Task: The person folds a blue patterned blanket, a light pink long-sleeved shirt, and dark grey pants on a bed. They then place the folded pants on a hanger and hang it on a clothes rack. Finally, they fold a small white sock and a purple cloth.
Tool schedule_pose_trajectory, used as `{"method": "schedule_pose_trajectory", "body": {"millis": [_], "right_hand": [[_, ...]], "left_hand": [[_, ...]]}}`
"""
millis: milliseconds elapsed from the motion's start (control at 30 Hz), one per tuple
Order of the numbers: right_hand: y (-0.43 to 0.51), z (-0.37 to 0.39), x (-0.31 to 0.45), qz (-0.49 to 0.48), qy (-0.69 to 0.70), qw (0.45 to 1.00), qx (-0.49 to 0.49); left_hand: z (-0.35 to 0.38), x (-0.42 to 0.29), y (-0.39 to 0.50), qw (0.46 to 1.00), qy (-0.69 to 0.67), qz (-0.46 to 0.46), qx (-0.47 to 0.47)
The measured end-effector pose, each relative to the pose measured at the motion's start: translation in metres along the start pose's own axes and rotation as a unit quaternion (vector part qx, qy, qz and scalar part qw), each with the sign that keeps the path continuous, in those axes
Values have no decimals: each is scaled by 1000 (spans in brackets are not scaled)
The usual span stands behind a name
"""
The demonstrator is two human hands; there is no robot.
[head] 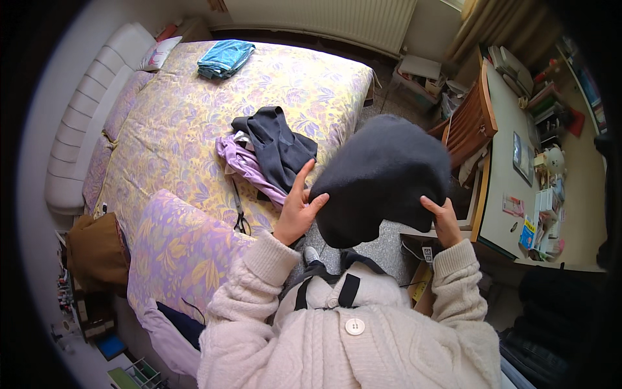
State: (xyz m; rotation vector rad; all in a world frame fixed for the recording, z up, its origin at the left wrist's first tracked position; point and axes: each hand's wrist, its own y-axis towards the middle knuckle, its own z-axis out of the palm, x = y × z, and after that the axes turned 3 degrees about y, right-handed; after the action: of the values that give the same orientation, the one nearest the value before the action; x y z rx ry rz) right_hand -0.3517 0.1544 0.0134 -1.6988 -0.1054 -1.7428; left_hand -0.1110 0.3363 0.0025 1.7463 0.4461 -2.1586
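Observation:
A black cloth garment (388, 175) is spread between my two hands above the floor beside the bed. My left hand (300, 209) grips its lower left edge between thumb and fingers, the index finger pointing away. My right hand (443, 219) pinches its lower right edge. Left of the garment, a dark cloth (279, 146) lies crumpled on the bed, partly over a lilac cloth (248, 167). Scissors with black handles (240, 221) lie close by on the bed. Farther back on the bed rests a folded blue-green cloth (225, 57).
The patterned bed (170, 121) fills the left side, with a brown cloth (97, 250) at its near left edge. On the right stand a wooden chair (471, 121) and a desk (500, 180) with books and small items. Storage boxes (418, 78) stand near the radiator (340, 19).

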Motion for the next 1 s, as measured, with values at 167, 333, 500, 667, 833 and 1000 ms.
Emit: {"method": "schedule_pose_trajectory", "body": {"millis": [167,333,500,667,833,1000], "right_hand": [[22,-40,6,10,222,972,74],[35,-58,-28,-236,-121,947,181],[41,-50,-27,5,224,974,45],[62,-72,40,-64,306,946,81],[104,-87,57,-159,39,985,55],[152,-91,58,-85,114,989,-32]], "left_hand": [[18,-9,19,996,-44,66,-39],[30,-32,37,995,-33,72,-60],[49,-28,68,998,24,0,-65],[69,-32,101,985,-75,152,4],[74,-23,142,994,-12,105,-3],[74,-11,187,994,-72,54,-64]]}}
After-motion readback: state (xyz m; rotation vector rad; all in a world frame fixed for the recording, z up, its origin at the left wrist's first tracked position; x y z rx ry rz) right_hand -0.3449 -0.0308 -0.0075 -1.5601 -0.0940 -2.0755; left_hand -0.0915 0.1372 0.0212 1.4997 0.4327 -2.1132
